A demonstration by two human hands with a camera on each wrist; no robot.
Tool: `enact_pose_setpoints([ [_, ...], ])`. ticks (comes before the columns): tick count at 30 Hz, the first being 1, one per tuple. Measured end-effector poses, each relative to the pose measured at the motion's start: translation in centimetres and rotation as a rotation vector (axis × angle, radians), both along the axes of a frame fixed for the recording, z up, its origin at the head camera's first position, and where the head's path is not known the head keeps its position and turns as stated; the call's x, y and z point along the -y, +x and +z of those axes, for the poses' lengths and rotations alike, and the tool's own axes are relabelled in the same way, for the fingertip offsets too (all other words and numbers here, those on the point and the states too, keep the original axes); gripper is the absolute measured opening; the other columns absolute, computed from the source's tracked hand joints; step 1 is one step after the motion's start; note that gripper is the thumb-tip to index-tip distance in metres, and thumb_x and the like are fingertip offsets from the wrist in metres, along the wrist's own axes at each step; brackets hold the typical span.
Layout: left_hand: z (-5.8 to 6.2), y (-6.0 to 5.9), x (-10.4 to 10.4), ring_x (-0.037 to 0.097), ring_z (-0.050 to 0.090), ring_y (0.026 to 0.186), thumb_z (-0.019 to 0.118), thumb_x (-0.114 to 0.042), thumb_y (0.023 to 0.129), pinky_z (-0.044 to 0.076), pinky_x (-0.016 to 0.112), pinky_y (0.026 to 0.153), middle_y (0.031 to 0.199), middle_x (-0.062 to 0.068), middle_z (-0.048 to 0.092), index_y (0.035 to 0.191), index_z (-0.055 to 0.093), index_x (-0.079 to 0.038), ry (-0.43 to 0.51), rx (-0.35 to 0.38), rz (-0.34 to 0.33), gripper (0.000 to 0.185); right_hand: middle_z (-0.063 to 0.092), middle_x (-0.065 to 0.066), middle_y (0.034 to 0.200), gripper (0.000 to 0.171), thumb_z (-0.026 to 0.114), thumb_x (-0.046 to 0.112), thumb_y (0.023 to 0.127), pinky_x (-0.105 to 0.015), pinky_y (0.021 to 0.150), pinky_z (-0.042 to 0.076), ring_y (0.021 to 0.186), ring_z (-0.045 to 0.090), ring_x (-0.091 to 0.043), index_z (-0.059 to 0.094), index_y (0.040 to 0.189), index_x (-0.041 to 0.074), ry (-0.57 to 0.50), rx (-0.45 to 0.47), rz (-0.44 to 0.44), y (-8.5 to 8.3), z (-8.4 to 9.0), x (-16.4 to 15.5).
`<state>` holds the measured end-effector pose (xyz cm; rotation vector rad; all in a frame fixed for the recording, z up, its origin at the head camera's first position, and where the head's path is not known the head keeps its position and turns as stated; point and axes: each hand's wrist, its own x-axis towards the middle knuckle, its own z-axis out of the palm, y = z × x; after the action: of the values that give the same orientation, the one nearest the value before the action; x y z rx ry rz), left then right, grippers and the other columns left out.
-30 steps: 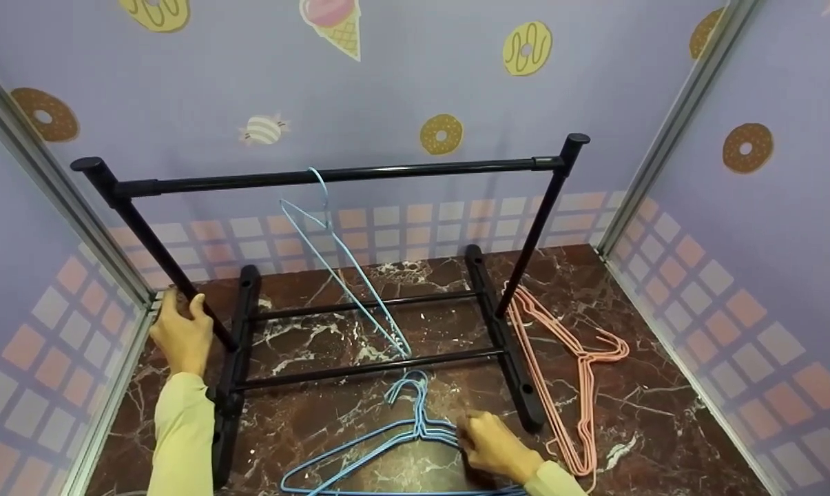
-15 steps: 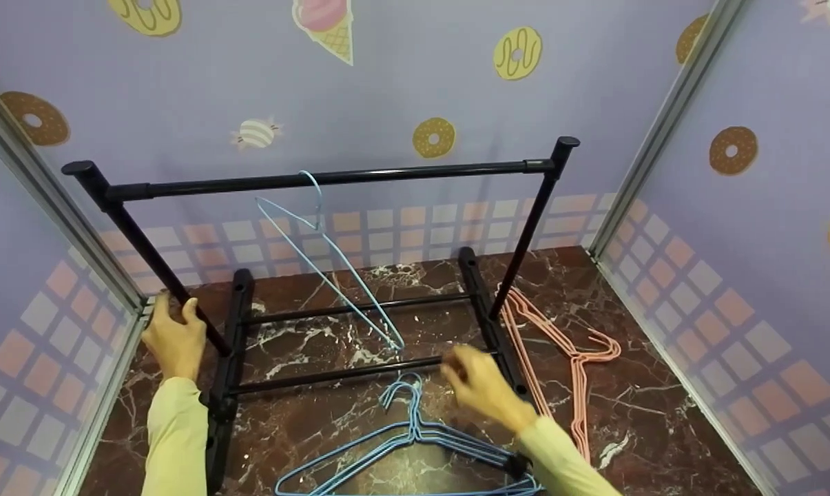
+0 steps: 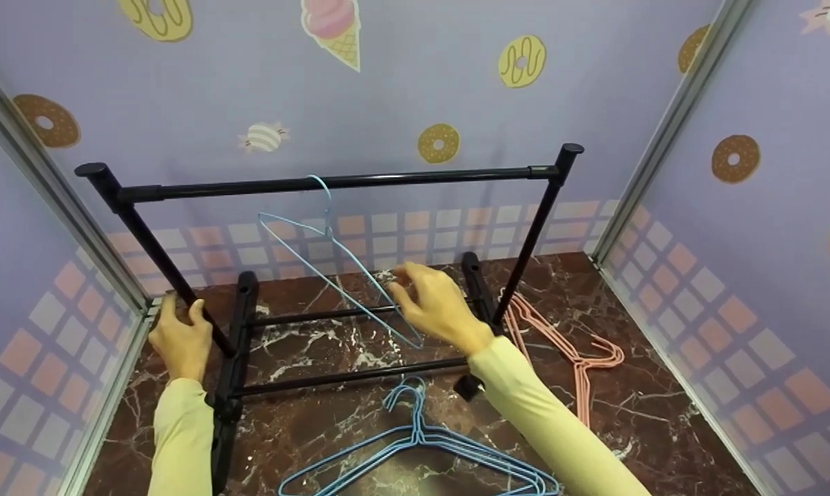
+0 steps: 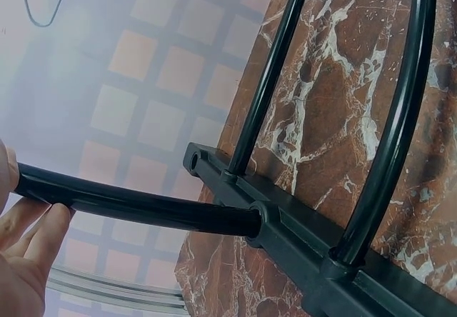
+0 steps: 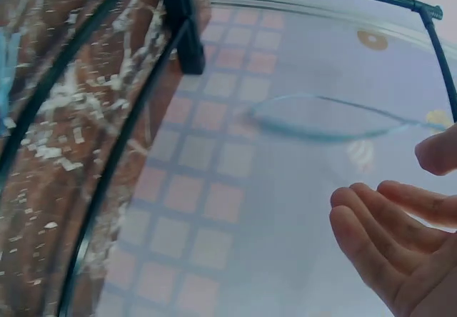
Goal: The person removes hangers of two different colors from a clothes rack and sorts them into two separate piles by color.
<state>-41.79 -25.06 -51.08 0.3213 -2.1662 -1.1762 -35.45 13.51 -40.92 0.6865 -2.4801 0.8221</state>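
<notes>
From the head camera, the person's left hand (image 3: 179,339) grips the left post of a black clothes rack (image 3: 332,182) low down; its fingers are partly hidden behind the post. The right hand (image 3: 437,305) hovers with fingers loosely spread, grasping nothing, just beside the lower corner of one light blue hanger (image 3: 339,269) that hangs by its hook from the top rail. The right sleeve hides part of the rack's right foot. A bundle of blue hangers (image 3: 421,448) lies on the marble floor (image 3: 662,413) in front of the rack, cut off by the lower edge; their count cannot be told. A bundle of pink hangers (image 3: 573,355) lies right of the rack.

In the left wrist view, only fingertips (image 4: 32,235) show, wrapped on the post, which joins the rack's foot.

In the right wrist view, relaxed fingers (image 5: 385,242) hold nothing; the hanger (image 5: 328,124) is blurred beyond them.
</notes>
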Motion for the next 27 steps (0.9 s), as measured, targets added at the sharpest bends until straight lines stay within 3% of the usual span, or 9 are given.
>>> enact_pose_setpoints([
  [8,-0.1,0.0,0.0,0.063,0.056,0.106,0.063,-0.022,0.099,0.042,0.067,0.098,0.116,0.034,0.067,0.128,0.06,-0.005,-0.018,0.002,0.004,0.033,0.075,-0.008,0.101,0.026,0.065,0.023,0.097,-0.034,0.073,0.059,0.083,0.074,-0.02,0.067,0.114,0.004,0.064,0.044,-0.04,-1.5,1.7,3.3],
  [14,0.1,0.0,0.0,0.063,0.056,0.104,0.064,-0.021,0.099,0.042,0.066,0.097,0.112,0.033,0.068,0.123,0.06,-0.006,-0.02,0.014,0.003,0.029,0.075,-0.007,0.097,0.022,0.068,0.021,0.093,-0.041,0.071,0.059,0.082,0.073,-0.026,0.067,0.108,0.005,0.104,-0.003,-0.124,-2.4,1.7,4.4],
  [18,0.0,-0.1,-0.1,0.063,0.057,0.102,0.064,-0.021,0.098,0.044,0.066,0.094,0.11,0.035,0.068,0.123,0.061,-0.005,-0.026,0.006,0.011,0.029,0.072,-0.007,0.089,0.012,0.069,0.017,0.089,-0.043,0.069,0.057,0.079,0.071,-0.028,0.069,0.096,0.007,0.118,-0.053,-0.194,-2.5,1.4,4.8],
  [23,0.0,-0.1,0.1,0.062,0.059,0.1,0.064,-0.021,0.098,0.045,0.066,0.092,0.11,0.035,0.069,0.123,0.061,-0.005,-0.025,-0.01,0.008,0.029,0.069,-0.011,0.084,0.005,0.071,0.008,0.084,-0.041,0.073,0.054,0.078,0.064,-0.031,0.073,0.086,0.004,0.062,-0.124,-0.242,-2.4,1.1,5.2],
  [27,-0.1,-0.1,0.3,0.061,0.059,0.099,0.063,-0.021,0.099,0.045,0.066,0.092,0.109,0.034,0.069,0.123,0.061,-0.005,-0.027,-0.017,0.007,0.029,0.068,-0.012,0.082,0.006,0.073,0.004,0.084,-0.036,0.071,0.057,0.074,0.067,-0.027,0.075,0.087,0.0,-0.02,-0.14,-0.22,-2.3,1.1,5.5],
])
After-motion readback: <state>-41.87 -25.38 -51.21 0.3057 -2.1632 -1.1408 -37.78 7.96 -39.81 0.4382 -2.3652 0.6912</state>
